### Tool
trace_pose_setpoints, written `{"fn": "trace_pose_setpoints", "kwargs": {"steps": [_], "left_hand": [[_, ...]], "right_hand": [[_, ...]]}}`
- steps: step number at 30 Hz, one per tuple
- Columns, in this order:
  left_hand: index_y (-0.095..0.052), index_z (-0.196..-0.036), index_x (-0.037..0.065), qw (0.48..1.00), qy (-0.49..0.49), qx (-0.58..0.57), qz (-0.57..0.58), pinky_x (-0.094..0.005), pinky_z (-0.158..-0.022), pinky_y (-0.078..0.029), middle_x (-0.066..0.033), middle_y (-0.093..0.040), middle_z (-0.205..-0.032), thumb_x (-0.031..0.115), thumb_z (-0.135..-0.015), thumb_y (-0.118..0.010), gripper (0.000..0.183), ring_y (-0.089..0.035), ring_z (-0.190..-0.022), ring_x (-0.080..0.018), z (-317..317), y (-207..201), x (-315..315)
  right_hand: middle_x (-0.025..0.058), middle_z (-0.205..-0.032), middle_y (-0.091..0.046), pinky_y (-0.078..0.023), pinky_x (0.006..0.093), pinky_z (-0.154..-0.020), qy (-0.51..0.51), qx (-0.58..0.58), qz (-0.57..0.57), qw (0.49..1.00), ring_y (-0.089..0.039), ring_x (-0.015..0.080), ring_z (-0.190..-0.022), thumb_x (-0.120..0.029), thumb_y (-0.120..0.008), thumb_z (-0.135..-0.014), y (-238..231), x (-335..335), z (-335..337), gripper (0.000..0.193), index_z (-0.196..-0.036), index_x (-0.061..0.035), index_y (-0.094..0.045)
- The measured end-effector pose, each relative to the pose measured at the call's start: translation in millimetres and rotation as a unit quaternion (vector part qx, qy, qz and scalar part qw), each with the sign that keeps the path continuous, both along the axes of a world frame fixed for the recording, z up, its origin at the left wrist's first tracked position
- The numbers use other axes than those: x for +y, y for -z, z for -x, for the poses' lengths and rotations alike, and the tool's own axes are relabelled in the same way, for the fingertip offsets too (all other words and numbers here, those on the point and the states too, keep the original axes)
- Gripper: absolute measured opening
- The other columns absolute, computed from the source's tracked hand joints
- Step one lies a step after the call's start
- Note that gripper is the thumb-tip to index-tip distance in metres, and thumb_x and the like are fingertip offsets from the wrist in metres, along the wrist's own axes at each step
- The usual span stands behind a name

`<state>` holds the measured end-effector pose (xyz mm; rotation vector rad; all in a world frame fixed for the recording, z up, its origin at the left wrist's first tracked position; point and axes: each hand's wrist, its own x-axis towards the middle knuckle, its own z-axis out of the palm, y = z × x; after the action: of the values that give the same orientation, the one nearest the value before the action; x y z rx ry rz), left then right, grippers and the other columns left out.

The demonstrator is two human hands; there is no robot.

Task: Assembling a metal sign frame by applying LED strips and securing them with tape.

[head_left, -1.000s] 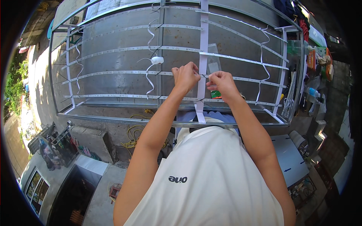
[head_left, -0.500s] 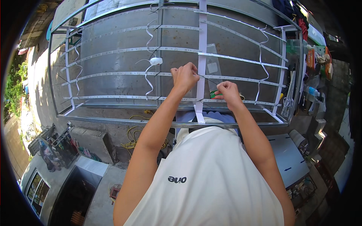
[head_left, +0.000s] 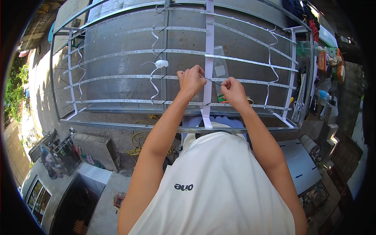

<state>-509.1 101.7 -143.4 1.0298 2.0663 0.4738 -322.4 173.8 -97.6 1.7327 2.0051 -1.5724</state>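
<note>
A thin black cable tie point(head_left: 214, 82) runs across the white upright bar point(head_left: 208, 95), where an LED strip point(head_left: 250, 82) crosses it. My right hand point(head_left: 235, 94), right of the bar, pinches the tie's right end. Just left of the bar is my left hand point(head_left: 192, 81), fingers closed at the strip; whatever they grip is hidden behind them. More LED strips lie in rows across the metal frame point(head_left: 250, 129), with black ties at several crossings. White wires point(head_left: 270, 58) link the rows, and a small white piece point(head_left: 161, 64) hangs by the middle metal bar.
Beneath the frame lies a grey metal sheet point(head_left: 117, 66). A clear plastic packet point(head_left: 221, 58) rests behind the strips near my right hand. Yellow cord point(head_left: 136, 150) is coiled on the ground left of me. Tools and a bottle point(head_left: 325, 95) sit beyond the frame's right end.
My right hand has shifted slightly left and up, closer to the white bar, still pinching the tie. My left hand has hardly moved.
</note>
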Motion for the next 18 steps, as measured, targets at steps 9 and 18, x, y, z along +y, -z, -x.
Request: {"fn": "trace_pose_setpoints", "kwargs": {"steps": [9,18], "left_hand": [[-0.073,-0.094,0.014,1.0,0.004,-0.004,-0.008,-0.0395,-0.093,-0.033,-0.0009,-0.076,-0.085,0.017,-0.074,-0.081,0.022,-0.071,-0.088,-0.0201,-1,-1,0],[-0.073,-0.093,0.014,1.0,0.003,-0.003,-0.003,-0.0399,-0.094,-0.033,-0.0004,-0.076,-0.086,0.018,-0.074,-0.082,0.022,-0.071,-0.089,-0.0195,-2,-2,0]], "right_hand": [[0.0181,-0.098,-0.071,-0.053,0.0484,-0.087,-0.129,-0.077,-0.071,0.986,-0.069,0.0397,-0.096,-0.017,-0.076,-0.089,13,0,20,0.02,-0.096,0.0008,-0.069],[0.0177,-0.109,-0.061,-0.052,0.0507,-0.086,-0.155,-0.009,-0.182,0.971,-0.065,0.0409,-0.099,-0.009,-0.069,-0.091,16,2,14,0.009,-0.096,-0.0015,-0.067]]}}
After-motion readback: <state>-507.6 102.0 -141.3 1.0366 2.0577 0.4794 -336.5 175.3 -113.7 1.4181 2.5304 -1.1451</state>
